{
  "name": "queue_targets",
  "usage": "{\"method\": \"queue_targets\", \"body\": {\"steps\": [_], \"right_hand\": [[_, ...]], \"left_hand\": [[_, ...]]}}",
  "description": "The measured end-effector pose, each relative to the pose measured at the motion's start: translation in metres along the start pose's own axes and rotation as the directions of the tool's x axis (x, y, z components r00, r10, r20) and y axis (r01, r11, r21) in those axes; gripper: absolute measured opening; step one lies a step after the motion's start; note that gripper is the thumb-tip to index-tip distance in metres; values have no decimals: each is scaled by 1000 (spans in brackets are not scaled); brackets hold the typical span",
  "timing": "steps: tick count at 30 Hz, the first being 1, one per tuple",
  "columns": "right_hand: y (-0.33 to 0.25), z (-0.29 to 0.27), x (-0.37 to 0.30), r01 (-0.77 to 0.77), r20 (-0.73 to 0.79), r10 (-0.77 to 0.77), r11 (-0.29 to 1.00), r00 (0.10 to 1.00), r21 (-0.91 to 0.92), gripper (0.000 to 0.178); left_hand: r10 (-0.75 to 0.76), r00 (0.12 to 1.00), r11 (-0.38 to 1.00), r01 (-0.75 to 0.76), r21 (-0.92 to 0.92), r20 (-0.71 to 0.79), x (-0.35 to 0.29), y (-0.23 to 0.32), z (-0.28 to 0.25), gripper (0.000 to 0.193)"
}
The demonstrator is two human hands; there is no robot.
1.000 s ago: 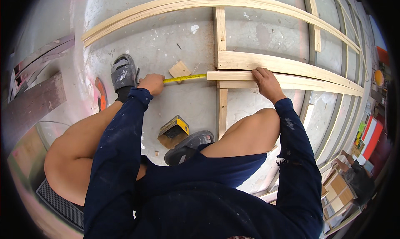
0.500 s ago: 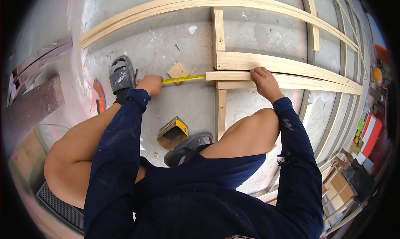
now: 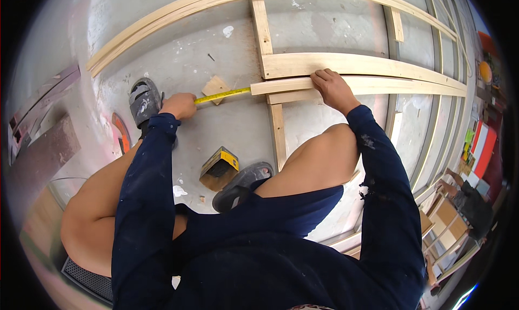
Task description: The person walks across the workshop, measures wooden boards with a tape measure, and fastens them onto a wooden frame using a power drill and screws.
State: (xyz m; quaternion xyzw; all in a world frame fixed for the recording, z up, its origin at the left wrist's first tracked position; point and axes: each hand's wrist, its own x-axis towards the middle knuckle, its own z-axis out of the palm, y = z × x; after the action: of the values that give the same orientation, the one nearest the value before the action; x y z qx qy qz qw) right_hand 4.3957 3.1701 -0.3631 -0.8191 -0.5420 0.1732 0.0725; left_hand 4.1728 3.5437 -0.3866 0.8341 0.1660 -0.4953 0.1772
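Note:
My left hand (image 3: 179,105) is closed around a tape measure, whose case is hidden in my grip. Its yellow blade (image 3: 224,94) runs out to the right and meets the left end of a narrow wooden strip (image 3: 281,86). On that strip, a short way from its end, rests my right hand (image 3: 331,88), fingers curled over its far edge and holding it. A wider board (image 3: 346,65) lies just beyond the strip, and another strip (image 3: 294,96) shows on the near side. Beneath them a wooden crosspiece (image 3: 277,129) extends toward me.
Long strips (image 3: 178,21) curve across the far side. A small wood block (image 3: 215,87) lies under the blade. Near my sandalled feet are an open yellow-black box (image 3: 219,168) and an orange-handled tool (image 3: 121,131). Another person (image 3: 471,204) is at the right by a wooden frame.
The whole view has shifted slightly, so things appear further left and up. Both hands keep their holds, and the blade still reaches the strip's end.

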Motion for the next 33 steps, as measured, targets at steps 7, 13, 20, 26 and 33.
{"method": "queue_targets", "body": {"steps": [7,13,20,26,33], "right_hand": [[0,0,-4,16,-50,-15,1000,999,20,22],[-2,0,-3,4,-8,-4,1000,1000,-2,21],[-4,-2,0,2,9,-2,1000,1000,-11,22],[-4,-2,-4,20,-63,-21,1000,998,-13,19],[1,2,-2,8,-30,-8,1000,1000,-4,21]], "left_hand": [[-1,999,996,5,94,-45,-8,4,-11,36],[-39,999,995,41,93,-28,-12,9,-16,36],[-46,998,995,49,87,-32,-13,7,-17,35],[-42,999,996,44,76,-18,-11,11,-16,35],[-20,1000,999,19,48,8,-7,4,-12,36]]}}
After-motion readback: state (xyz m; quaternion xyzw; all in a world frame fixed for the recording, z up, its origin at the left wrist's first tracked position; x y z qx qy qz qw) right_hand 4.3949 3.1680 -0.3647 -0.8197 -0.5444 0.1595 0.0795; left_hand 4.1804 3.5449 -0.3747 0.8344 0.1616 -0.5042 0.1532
